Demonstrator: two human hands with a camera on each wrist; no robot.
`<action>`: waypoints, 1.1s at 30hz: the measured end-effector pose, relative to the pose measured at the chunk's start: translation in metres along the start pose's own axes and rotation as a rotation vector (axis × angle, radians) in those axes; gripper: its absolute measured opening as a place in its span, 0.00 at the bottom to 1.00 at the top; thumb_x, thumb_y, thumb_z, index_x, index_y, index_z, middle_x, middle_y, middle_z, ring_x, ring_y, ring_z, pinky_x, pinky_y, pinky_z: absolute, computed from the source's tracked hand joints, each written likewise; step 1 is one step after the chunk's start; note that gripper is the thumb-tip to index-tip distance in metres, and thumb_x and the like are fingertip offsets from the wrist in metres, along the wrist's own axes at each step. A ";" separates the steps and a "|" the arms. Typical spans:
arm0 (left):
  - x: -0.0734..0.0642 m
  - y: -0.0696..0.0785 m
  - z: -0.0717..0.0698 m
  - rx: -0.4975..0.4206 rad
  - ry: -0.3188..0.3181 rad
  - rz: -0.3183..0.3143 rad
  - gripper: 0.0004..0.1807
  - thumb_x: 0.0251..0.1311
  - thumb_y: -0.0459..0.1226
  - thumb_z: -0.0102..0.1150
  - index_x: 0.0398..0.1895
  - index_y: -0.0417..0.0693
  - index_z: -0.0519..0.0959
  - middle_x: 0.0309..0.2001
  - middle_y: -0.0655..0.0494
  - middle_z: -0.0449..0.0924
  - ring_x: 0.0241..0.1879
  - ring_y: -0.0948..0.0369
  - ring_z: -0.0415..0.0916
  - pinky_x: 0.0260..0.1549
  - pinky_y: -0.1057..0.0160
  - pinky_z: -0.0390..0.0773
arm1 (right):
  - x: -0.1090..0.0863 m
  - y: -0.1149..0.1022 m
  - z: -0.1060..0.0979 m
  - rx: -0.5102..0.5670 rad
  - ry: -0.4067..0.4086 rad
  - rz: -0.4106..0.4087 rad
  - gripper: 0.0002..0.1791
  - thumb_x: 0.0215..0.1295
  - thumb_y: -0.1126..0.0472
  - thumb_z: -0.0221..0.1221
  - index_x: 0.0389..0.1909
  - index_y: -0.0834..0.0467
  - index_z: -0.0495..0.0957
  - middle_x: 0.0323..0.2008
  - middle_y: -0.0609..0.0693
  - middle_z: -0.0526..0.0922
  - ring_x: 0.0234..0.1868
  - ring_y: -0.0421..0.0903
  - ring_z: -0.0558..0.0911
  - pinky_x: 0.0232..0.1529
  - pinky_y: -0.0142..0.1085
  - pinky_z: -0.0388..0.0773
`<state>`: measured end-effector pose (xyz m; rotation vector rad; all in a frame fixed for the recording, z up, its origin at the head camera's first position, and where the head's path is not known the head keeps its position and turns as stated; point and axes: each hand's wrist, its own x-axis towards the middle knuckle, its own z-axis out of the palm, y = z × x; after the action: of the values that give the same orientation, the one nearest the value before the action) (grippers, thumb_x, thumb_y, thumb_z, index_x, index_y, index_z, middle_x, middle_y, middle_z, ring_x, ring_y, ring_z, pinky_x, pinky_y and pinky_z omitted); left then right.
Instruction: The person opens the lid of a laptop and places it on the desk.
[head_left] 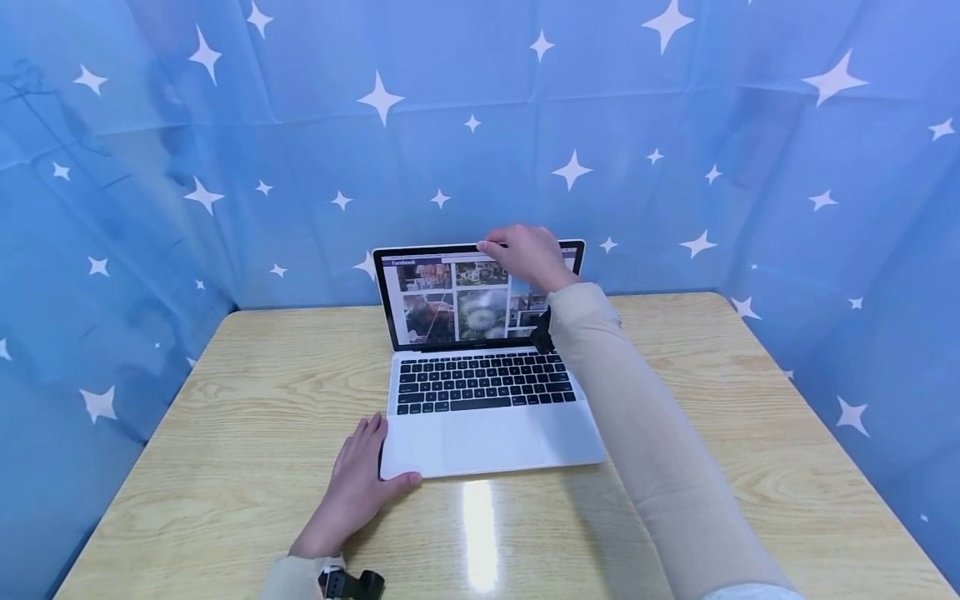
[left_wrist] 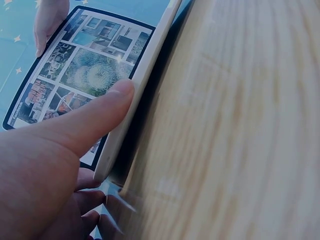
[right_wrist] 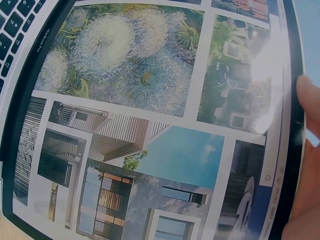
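Observation:
A silver laptop (head_left: 491, 442) stands unfolded on the table, its lit screen (head_left: 427, 317) tilted back and showing a page of pictures. At its front left corner is my left hand (head_left: 358, 479), the thumb on the front edge and the fingers along the left side; the left wrist view shows that thumb (left_wrist: 112, 102) on the laptop's edge. My right hand (head_left: 528, 252) reaches across the right part of the screen and grips its top edge. Close up in the right wrist view, the right thumb (right_wrist: 309, 97) lies at the screen's dark border. The sleeve hides part of the keyboard's right side.
The light wooden table (head_left: 277, 400) extends on both sides of the laptop, with rounded far corners. A blue curtain (head_left: 300, 150) with white stars hangs right behind it and along both sides. A bright reflection lies on the wood in front of the laptop.

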<state>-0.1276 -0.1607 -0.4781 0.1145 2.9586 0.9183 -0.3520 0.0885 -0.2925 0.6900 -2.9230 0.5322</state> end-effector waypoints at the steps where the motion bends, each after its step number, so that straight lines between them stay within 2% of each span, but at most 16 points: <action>1: 0.000 0.000 0.000 -0.001 0.000 0.002 0.59 0.39 0.65 0.57 0.67 0.37 0.49 0.68 0.41 0.45 0.67 0.46 0.36 0.62 0.46 0.38 | 0.000 0.000 0.000 0.000 -0.003 0.003 0.21 0.65 0.41 0.42 0.49 0.44 0.76 0.49 0.42 0.77 0.51 0.44 0.73 0.62 0.48 0.52; 10: -0.001 0.000 -0.001 -0.003 0.027 0.013 0.58 0.38 0.65 0.58 0.66 0.36 0.51 0.67 0.40 0.47 0.66 0.45 0.38 0.62 0.45 0.40 | 0.004 -0.001 0.003 -0.005 0.005 0.018 0.21 0.65 0.41 0.42 0.50 0.43 0.76 0.50 0.42 0.77 0.52 0.44 0.73 0.62 0.48 0.51; 16: -0.001 0.000 -0.001 -0.003 0.011 -0.006 0.59 0.38 0.65 0.59 0.67 0.38 0.50 0.68 0.42 0.45 0.67 0.46 0.37 0.62 0.46 0.39 | 0.007 0.001 0.003 0.002 -0.004 0.031 0.21 0.65 0.41 0.42 0.51 0.43 0.76 0.51 0.43 0.76 0.54 0.45 0.71 0.63 0.48 0.49; 23: 0.000 -0.002 0.000 0.019 0.018 0.012 0.58 0.38 0.64 0.59 0.67 0.37 0.50 0.68 0.42 0.45 0.67 0.46 0.37 0.62 0.46 0.40 | 0.011 0.004 0.004 0.015 -0.016 0.052 0.22 0.64 0.39 0.42 0.51 0.43 0.75 0.52 0.43 0.75 0.55 0.45 0.70 0.62 0.48 0.51; 29: 0.002 -0.004 0.001 0.029 0.013 0.002 0.58 0.38 0.64 0.59 0.67 0.37 0.50 0.68 0.42 0.45 0.67 0.46 0.36 0.62 0.46 0.39 | 0.014 0.004 0.002 0.036 -0.038 0.044 0.23 0.64 0.40 0.41 0.53 0.44 0.74 0.53 0.43 0.75 0.57 0.46 0.68 0.64 0.49 0.41; 33: 0.003 -0.004 0.004 0.028 0.005 -0.002 0.59 0.38 0.65 0.58 0.67 0.37 0.50 0.68 0.42 0.44 0.67 0.47 0.36 0.62 0.47 0.39 | 0.016 0.005 0.002 0.030 -0.046 0.041 0.24 0.65 0.40 0.41 0.54 0.45 0.73 0.54 0.45 0.74 0.58 0.46 0.68 0.65 0.49 0.40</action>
<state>-0.1310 -0.1620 -0.4838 0.1099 2.9763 0.8784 -0.3688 0.0853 -0.2930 0.6560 -2.9836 0.5728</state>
